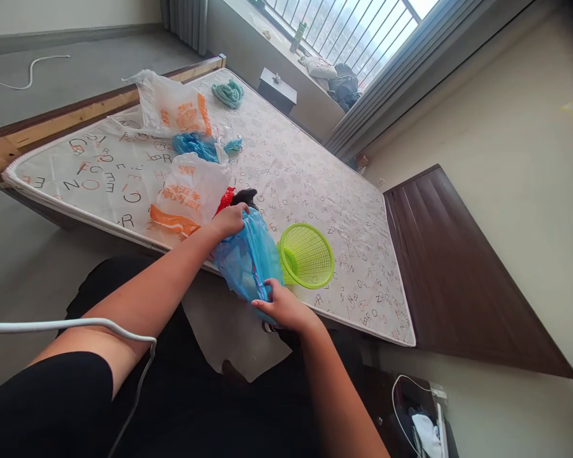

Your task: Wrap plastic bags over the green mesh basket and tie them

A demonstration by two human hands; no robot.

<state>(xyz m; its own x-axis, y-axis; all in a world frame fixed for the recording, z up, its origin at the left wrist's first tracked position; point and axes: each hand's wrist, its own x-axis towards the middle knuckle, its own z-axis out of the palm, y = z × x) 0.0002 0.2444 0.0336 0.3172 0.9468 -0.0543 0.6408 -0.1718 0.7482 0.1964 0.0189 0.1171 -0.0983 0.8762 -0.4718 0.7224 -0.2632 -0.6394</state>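
A thin blue plastic bag (253, 251) is stretched between my two hands over the mattress edge. My left hand (230, 221) is closed on its upper end, while my right hand (279, 304) pinches its lower edge. Just right of the bag, a green mesh basket (310, 256) lies tilted with its mouth facing me. By my left hand are a black bundle (245, 197) and a red bag (225, 200), both partly hidden. To the left, a white plastic bag with orange print (186, 191) rests crumpled on the mattress.
On the letter-patterned mattress (363, 280) lie another white and orange bag (172, 108), a crumpled blue bag (195, 146) and a coiled teal cloth (228, 94). A dark headboard (458, 273) stands right. A white cable (76, 324) crosses my left forearm.
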